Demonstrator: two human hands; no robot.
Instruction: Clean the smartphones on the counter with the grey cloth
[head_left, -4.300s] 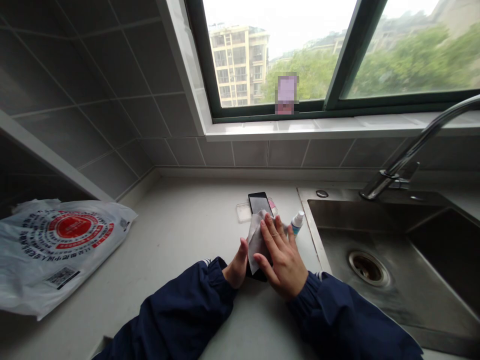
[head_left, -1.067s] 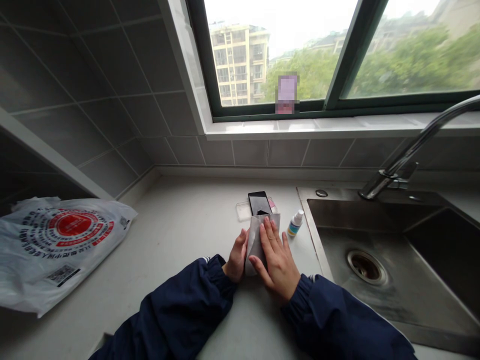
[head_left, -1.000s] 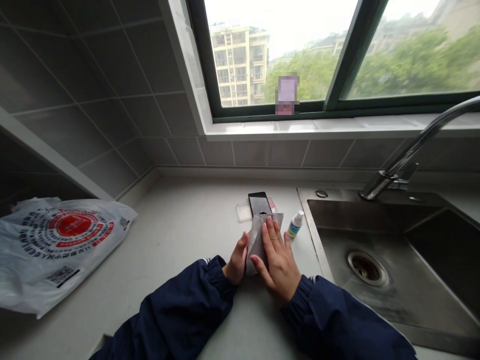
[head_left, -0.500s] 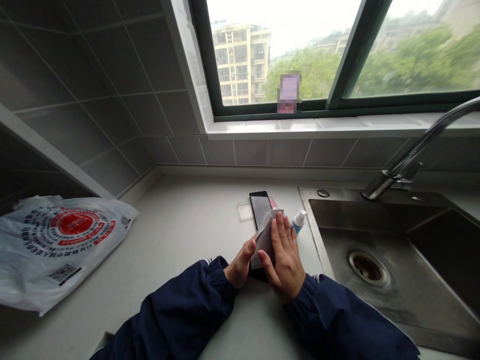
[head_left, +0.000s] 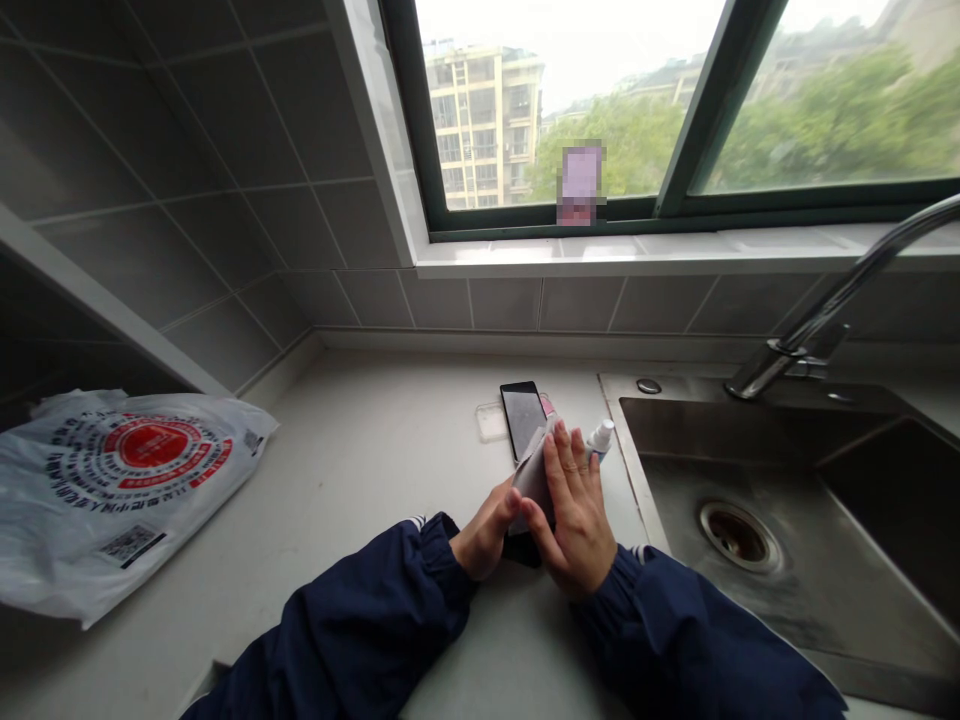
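My left hand (head_left: 484,535) is closed around the left edge of a dark flat object (head_left: 523,549). Most of that object is hidden beneath a grey cloth (head_left: 534,485), so its kind cannot be made out. Over the cloth, my right hand (head_left: 574,510) lies flat, its fingers stretched out and pressing on it. Just beyond the hands, a black smartphone (head_left: 523,412) lies screen up on the counter, its near end covered by the cloth. A small white spray bottle (head_left: 602,437) stands behind my right fingers, its lower part hidden.
A clear plastic case (head_left: 491,423) lies left of the smartphone, and something pink (head_left: 547,404) shows on its right. The steel sink (head_left: 634,470) with its tap (head_left: 780,350) is to the right. A white plastic bag (head_left: 67,560) rests at the left of the pale counter (head_left: 360,430).
My right hand and the cloth have shifted very slightly, and the cloth's upper end now stands a little more folded beside my fingertips. My left hand keeps its hold.
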